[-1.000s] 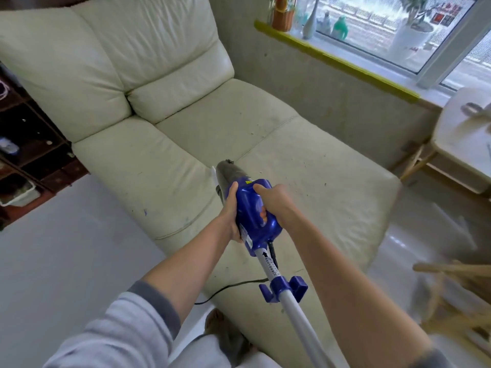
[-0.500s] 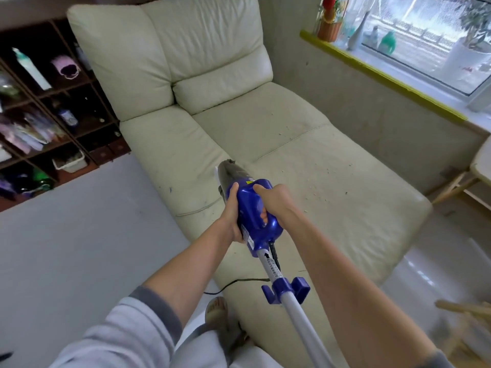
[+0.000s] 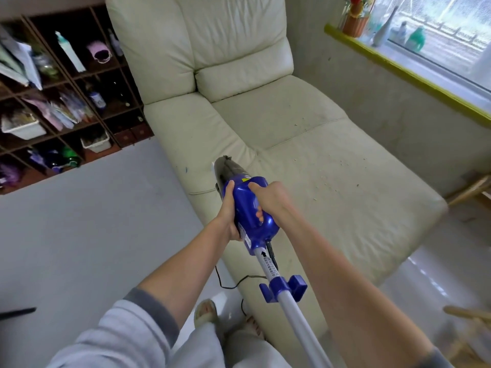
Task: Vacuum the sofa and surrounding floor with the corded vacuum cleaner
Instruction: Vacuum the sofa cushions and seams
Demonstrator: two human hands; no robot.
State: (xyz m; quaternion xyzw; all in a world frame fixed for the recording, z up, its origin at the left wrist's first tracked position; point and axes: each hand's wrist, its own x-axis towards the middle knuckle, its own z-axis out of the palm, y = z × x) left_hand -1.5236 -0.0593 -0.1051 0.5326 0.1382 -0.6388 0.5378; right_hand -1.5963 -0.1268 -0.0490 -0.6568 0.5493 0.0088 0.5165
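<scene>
Closest in, a pale tube [image 3: 297, 314] runs up from the bottom edge to the blue body of the vacuum cleaner [image 3: 251, 211], with a thin black cord [image 3: 233, 284] trailing off beside the person's sandalled feet. Both hands wrap the blue body: the left hand [image 3: 228, 212] cups its side with the thumb laid on top, and the right hand [image 3: 268, 200] curls round the handle, fingers through the opening. The dark nozzle end rests at the front edge of the sofa [image 3: 318, 181], whose seat is scattered with crumbs. The machine looks stiff, hard plastic and top-heavy near the motor, so holding it at the body as now should steer it best; the cord may snag underfoot. Beyond, a cubby shelf [image 3: 66, 102] holds white bins [image 3: 22, 128] of what seem to be papers, plus bottles. A windowsill [image 3: 398, 73] carries a potted plant [image 3: 354, 23].
</scene>
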